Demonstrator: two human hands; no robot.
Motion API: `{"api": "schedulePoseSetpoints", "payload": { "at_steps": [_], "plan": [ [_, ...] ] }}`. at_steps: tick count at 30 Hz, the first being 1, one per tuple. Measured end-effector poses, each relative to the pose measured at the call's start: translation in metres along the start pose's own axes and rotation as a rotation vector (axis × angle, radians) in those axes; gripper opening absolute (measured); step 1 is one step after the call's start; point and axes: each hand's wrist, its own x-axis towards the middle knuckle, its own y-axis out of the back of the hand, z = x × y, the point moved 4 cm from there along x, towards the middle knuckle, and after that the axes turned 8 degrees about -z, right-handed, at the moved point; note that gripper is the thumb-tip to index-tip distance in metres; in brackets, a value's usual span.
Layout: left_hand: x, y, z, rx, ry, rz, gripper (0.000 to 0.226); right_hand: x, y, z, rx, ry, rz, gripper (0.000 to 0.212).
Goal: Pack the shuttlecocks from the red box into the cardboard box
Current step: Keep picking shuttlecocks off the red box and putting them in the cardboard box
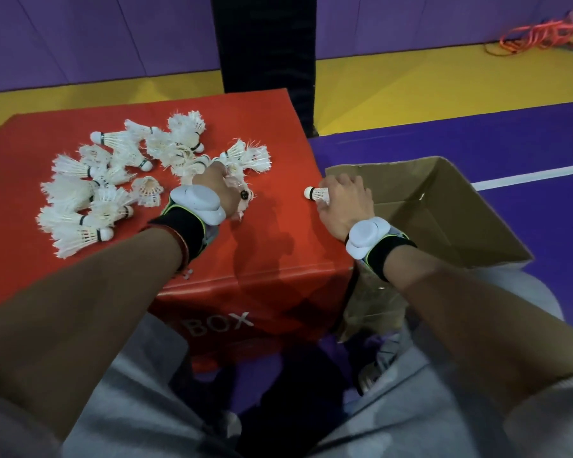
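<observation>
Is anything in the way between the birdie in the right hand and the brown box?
Nothing visible blocks it. The right hand holds a white feather shuttlecock at the right edge of the red box, and the open brown cardboard box sits just beside it, its opening facing up.
</observation>
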Motion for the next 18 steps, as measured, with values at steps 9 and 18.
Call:
{"api": "schedulePoseSetpoints", "payload": {
  "at_steps": [9,18],
  "plan": [
    [-0.016,-0.067,0.090,-0.114,-0.069,-0.111,0.040,-0.017,0.022,0.069,0.045,-0.188,-0.038,0.031],
    [-0.014,-0.130,0.145,-0.269,-0.177,-0.210,0.050,-0.050,0.019,0.141,0.067,-0.367,-0.050,0.033]
  ]
}}
